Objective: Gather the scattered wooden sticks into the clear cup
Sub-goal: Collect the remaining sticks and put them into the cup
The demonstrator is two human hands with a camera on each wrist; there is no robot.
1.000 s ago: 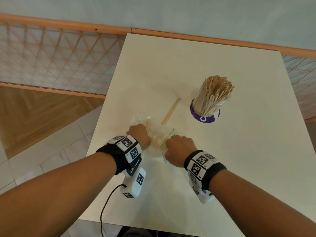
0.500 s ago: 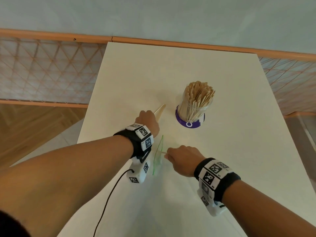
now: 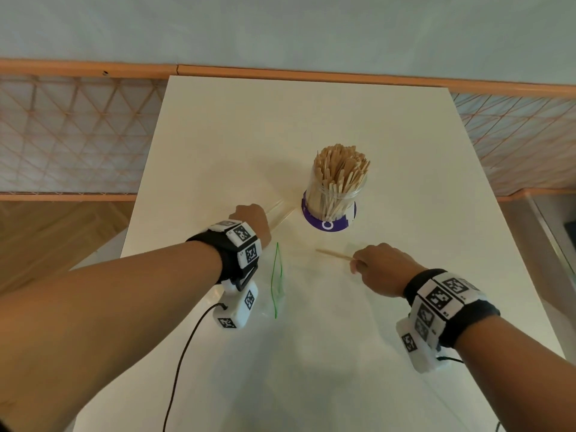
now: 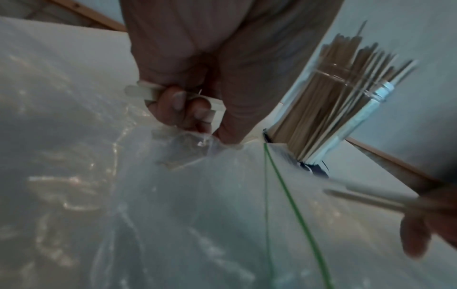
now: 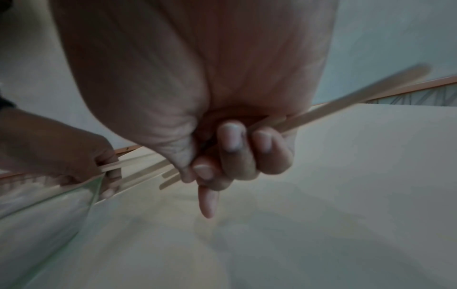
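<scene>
A clear cup point(image 3: 335, 194) packed with upright wooden sticks stands on a purple disc at the table's middle; the same cup point(image 4: 346, 109) shows in the left wrist view. My left hand point(image 3: 252, 222) sits just left of the cup and grips a few wooden sticks point(image 3: 280, 213) together with the corner of a clear plastic bag point(image 3: 276, 285); the left hand's curled fingers point(image 4: 180, 105) wrap the sticks point(image 4: 138, 91). My right hand point(image 3: 378, 266) is below the cup and pinches wooden sticks point(image 3: 333, 254) that point left; the right hand's curled fingers point(image 5: 232, 140) hold those sticks point(image 5: 346, 103).
The white table point(image 3: 311, 126) runs to a wall with a wooden rail point(image 3: 280, 73) at the back. The bag's green zip line point(image 3: 276, 275) lies between my wrists. The table's left edge drops to the floor point(image 3: 46, 238).
My left hand moved up toward the cup, dragging the bag and sticks. My right hand moved right and away from the bag with sticks in it.
</scene>
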